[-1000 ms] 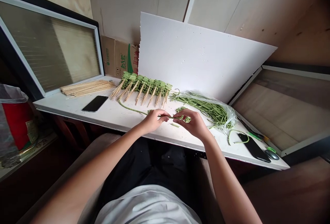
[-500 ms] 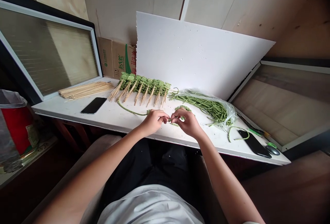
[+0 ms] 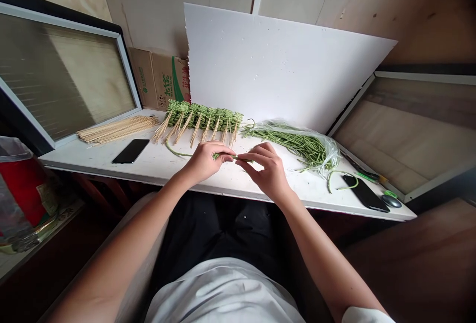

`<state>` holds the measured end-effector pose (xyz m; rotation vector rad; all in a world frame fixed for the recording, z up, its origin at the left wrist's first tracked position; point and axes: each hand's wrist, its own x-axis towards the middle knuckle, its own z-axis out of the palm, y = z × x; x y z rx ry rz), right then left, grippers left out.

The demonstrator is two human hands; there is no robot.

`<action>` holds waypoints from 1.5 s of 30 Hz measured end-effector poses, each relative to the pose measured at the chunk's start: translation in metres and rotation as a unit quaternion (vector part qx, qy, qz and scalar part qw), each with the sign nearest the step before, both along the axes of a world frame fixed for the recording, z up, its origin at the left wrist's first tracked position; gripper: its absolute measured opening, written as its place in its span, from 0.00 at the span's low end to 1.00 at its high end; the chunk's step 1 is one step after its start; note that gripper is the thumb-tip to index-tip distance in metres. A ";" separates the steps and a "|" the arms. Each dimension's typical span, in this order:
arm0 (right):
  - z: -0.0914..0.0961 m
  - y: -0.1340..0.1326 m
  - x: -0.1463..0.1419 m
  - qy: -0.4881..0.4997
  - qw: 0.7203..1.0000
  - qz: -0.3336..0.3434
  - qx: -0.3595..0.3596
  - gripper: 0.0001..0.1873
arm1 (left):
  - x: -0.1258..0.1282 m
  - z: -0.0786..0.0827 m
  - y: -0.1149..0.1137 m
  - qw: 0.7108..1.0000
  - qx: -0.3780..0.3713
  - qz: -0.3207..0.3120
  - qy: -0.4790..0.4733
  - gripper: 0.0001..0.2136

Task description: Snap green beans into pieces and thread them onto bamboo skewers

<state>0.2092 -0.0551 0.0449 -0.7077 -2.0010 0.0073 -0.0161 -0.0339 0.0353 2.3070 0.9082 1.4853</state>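
Observation:
My left hand (image 3: 206,163) pinches a long green bean, thumb against fingers, just above the table's front part. A long bean (image 3: 177,153) curves out to the left from behind that hand. Bits of green show beside its fingers, partly hidden. My right hand (image 3: 265,168) faces it, thumb and fingertips closed on the bean stretch between the two hands. The fingertips of both hands are nearly touching. Behind them lies a row of green bean skewers (image 3: 203,117), their bare sticks toward me. Right of these, a heap of long beans (image 3: 297,145) spills from a clear plastic bag (image 3: 330,157).
Loose bamboo skewers (image 3: 117,129) and a black phone (image 3: 131,151) lie at the left of the white table (image 3: 159,166). A second phone (image 3: 366,195), a single bean (image 3: 330,179) and a small round object (image 3: 392,200) are at the right. A white board (image 3: 282,70) leans behind.
My fingers have shifted along the bean, and the right hand's fingers are straighter. Green pieces visible behind my right hand before are now largely hidden. The view has tilted slightly.

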 end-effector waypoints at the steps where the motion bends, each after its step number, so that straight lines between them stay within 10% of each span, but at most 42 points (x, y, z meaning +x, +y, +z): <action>1: 0.000 0.000 -0.001 -0.002 1.000 -0.004 0.004 0.05 | 0.001 -0.001 0.000 1.000 0.004 0.001 0.001 0.04; 23: -0.018 0.013 -0.003 0.129 0.968 0.047 -0.212 0.10 | 0.013 -0.017 0.005 0.990 -0.112 -0.052 -0.063 0.07; 36: -0.017 0.037 0.019 0.018 0.960 0.134 -0.244 0.17 | 0.012 -0.023 0.012 0.978 -0.171 -0.117 -0.016 0.12; 45: -0.002 0.028 0.026 -0.057 0.969 0.154 -0.185 0.04 | 0.010 -0.024 0.010 0.959 -0.226 -0.169 0.000 0.14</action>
